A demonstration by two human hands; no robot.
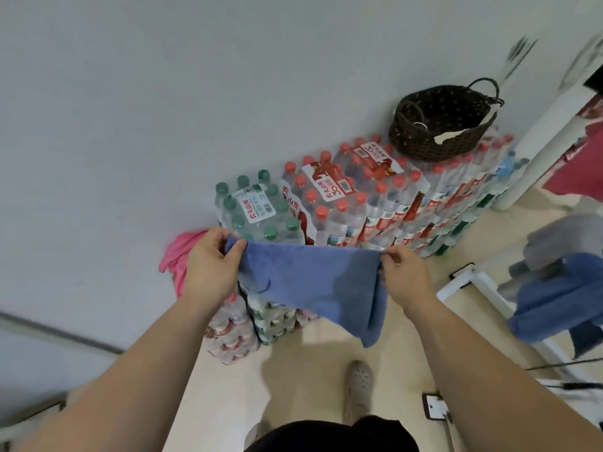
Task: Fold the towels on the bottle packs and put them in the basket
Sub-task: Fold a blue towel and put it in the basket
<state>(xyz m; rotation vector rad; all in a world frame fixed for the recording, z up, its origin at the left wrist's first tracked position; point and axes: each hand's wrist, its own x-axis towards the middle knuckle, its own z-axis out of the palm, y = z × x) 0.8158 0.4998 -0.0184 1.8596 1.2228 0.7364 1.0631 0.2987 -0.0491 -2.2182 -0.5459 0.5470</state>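
Storage corner of a home or back room: just beyond the blue terry towel (310, 282) gripped between the left hand (208, 265) and right hand (404, 275), shrink-wrapped packs of bottled water (342, 203) stand stacked against a plain white wall (163, 93). A dark woven basket (434, 141) sits on top. Right of the grip, a white tube-frame rack (463, 280) carries a hanging blue cloth (561, 298) and a grey cloth (561, 236) above a pale beige floor (293, 370).

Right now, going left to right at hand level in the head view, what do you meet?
pink towel → left hand → blue towel → right hand → hanging blue cloth
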